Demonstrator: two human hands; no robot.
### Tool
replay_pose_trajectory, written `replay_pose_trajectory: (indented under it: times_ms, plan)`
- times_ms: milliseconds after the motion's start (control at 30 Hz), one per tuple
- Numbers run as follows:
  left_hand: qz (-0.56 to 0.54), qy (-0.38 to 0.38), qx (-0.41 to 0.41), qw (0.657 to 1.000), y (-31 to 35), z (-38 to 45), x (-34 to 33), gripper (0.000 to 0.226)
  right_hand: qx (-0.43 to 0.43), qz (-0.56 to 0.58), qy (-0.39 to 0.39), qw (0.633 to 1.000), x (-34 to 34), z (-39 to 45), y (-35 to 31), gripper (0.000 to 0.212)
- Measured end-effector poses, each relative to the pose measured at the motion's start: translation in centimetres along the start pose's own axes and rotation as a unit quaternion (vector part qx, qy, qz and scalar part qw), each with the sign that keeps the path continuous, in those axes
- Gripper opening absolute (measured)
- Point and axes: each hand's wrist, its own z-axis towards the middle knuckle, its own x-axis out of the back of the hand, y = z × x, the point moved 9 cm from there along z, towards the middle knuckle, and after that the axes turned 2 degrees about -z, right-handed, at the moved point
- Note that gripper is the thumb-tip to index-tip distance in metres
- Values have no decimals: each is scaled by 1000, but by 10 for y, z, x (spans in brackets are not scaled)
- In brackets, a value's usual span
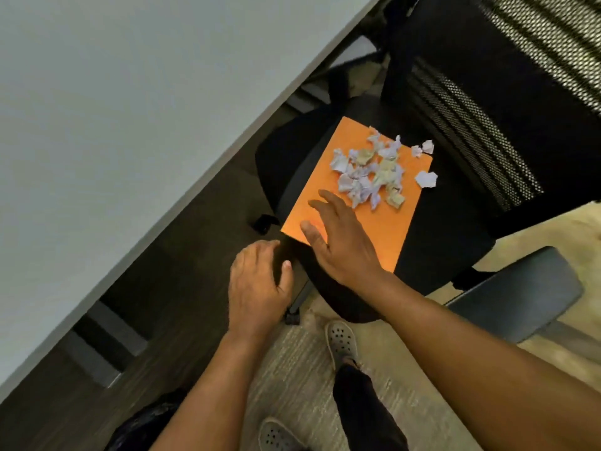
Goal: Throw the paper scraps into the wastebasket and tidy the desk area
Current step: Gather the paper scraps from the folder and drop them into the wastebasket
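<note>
An orange folder (383, 222) lies flat on the black seat of an office chair (445, 242). A heap of crumpled pale paper scraps (367, 172) covers the folder's far half. A few loose scraps (426, 179) rest on the seat just past its right edge. My right hand (341, 240) hovers over the folder's near left corner, fingers spread, holding nothing. My left hand (258, 284) is lower left, off the folder beside the seat's edge, fingers loosely curled and empty. A wastebasket with a dark liner (148, 424) shows at the bottom left.
A white desk (113, 125) fills the upper left, its edge running diagonally. The chair's mesh backrest (481, 102) rises at upper right and a grey armrest (520, 291) sticks out at right. My feet in grey shoes (341, 341) stand on carpet below.
</note>
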Motion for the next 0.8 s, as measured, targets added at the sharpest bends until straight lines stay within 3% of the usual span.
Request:
replay_pose_trajectory:
  times_ms: [300, 567, 667, 800]
  plan:
    - [33, -132, -33, 990, 60, 114, -98, 93, -137, -65, 34, 988, 43, 52, 168, 73]
    - [130, -157, -126, 971, 83, 188, -166, 121, -132, -74, -28, 988, 17, 82, 221, 77]
    - [146, -173, -157, 961, 87, 197, -185, 112, -112, -114, -24, 987, 13, 92, 219, 74]
    - [126, -147, -181, 964, 88, 186, -188, 71, -73, -101, 21, 992, 12, 91, 211, 49]
